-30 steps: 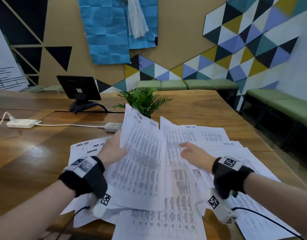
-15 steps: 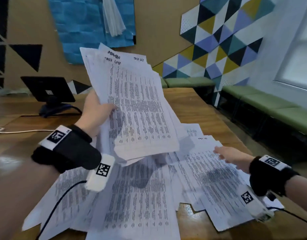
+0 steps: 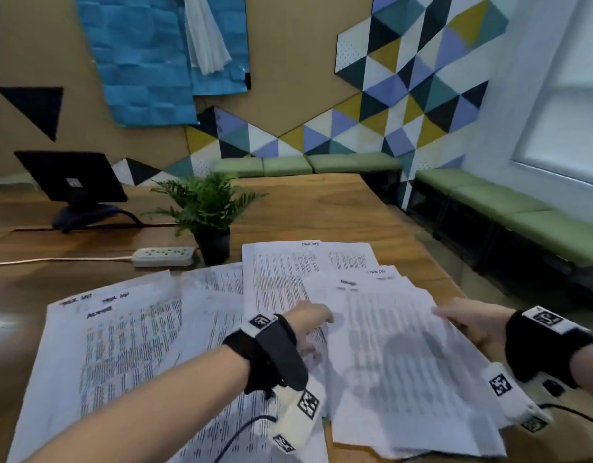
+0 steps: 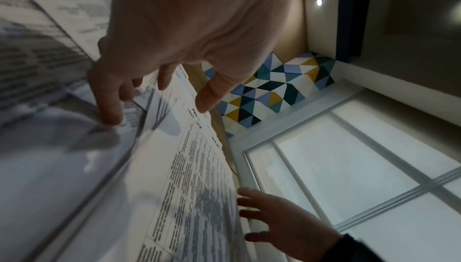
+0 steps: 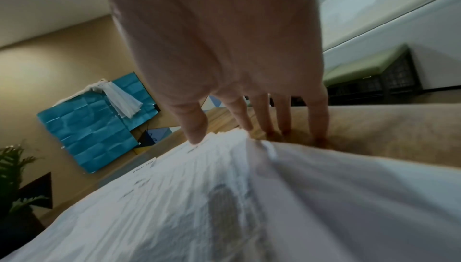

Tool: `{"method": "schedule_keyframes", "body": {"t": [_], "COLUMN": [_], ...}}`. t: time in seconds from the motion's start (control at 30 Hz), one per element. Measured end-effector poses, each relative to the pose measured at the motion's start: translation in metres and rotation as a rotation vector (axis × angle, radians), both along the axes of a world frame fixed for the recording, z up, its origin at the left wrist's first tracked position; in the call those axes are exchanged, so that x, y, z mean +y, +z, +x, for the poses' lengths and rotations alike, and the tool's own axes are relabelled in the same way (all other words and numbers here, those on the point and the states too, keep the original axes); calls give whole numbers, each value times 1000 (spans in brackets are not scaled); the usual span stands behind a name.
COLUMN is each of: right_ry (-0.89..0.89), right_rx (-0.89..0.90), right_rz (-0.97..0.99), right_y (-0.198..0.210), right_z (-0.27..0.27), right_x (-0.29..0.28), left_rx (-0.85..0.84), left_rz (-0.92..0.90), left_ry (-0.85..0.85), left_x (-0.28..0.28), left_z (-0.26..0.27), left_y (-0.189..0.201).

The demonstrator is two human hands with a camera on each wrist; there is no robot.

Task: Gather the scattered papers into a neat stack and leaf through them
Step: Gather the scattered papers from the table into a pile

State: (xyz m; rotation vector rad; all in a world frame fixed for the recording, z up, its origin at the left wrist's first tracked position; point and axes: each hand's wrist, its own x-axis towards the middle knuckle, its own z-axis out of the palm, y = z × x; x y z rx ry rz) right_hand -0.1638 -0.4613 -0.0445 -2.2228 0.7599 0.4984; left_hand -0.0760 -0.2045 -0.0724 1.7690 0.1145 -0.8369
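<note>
Printed white papers (image 3: 121, 345) lie fanned across the wooden table (image 3: 322, 208). A thicker bunch of sheets (image 3: 405, 355) lies on the right part of the spread, between my hands. My left hand (image 3: 317, 324) is at the bunch's left edge with its fingers spread; in the left wrist view the left hand (image 4: 156, 114) touches a lower sheet with its thumb. My right hand (image 3: 455, 319) is at the right edge. In the right wrist view the right hand (image 5: 239, 134) has its thumb on the top sheet and straight fingers (image 5: 284, 126) down on the table beside the edge.
A small potted plant (image 3: 208, 212) and a white power strip (image 3: 165, 256) stand just behind the papers. A black tablet on a stand (image 3: 71, 177) is at the back left. The table's right edge runs close to my right hand, with green benches (image 3: 505, 208) beyond.
My left hand held a bunch of sheets high in the air; that bunch now lies on the right-hand papers, and the left hand has come down beside it. The right hand stays at the right edge.
</note>
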Motion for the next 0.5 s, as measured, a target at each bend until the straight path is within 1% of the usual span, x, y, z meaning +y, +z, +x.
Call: {"method": "schedule_keyframes", "body": {"t": [0.07,0.1,0.17,0.2,0.23,0.27,0.3,0.37,0.4,0.47,0.5], "right_ry": [3,18,64,43,3,-44,-100,-154,-146,-132,-142], "right_rx": [4,-13,-3,-24,-34,0,23,3,-22,-66,-89], "right_rz": [-56,-53,-56,-48,10,93,142,87,25,-114,-121], "right_y": [-12,-27,-72,-97,-114,-114,-102,-63,-51,-36,-28], "right_z": [7,16,39,52,60,58,52,35,30,24,23], "right_x": [-3,-15,-55,-76,-88,-82,-62,-17,-3,11,13], "left_rx": [69,84,80,86,92,91,80,28,-36,-175,-227], "left_rz": [-58,-86,-107,-116,-109,-126,-121,-55,-35,10,24], "left_ry": [57,83,114,120,116,106,88,7,-48,-160,-193], "left_x": [-7,-9,-16,-18,-19,-20,-23,-26,-29,-32,-32], "left_z": [-5,-6,-6,-5,-7,-5,-3,-8,-11,-15,-15], "left_y": [-1,-3,-7,-8,-5,-6,-8,-8,-7,-1,3]}}
